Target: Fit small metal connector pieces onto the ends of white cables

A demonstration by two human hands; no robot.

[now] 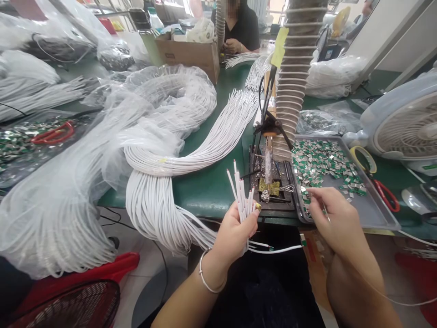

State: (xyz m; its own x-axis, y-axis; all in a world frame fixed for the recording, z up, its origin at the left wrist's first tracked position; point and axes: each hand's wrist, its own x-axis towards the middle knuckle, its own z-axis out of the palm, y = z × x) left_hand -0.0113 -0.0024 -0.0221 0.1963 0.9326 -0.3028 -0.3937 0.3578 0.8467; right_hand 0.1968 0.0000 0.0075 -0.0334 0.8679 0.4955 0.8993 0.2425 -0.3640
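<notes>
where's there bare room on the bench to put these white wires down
The widest bare patch is green tabletop between the white cable bundle and the black soldering stand, ahead of the left hand. A narrower green strip lies right of the grey metal tray, by red-handled scissors. Crowded: the tray, full of small green-and-silver pieces, and the left side, under plastic-bagged cables.

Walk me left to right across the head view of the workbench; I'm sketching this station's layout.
Red-handled scissors, white cables in clear plastic, soldering iron in its stand, metal tray of small green-and-silver parts, white electric fan.
</notes>
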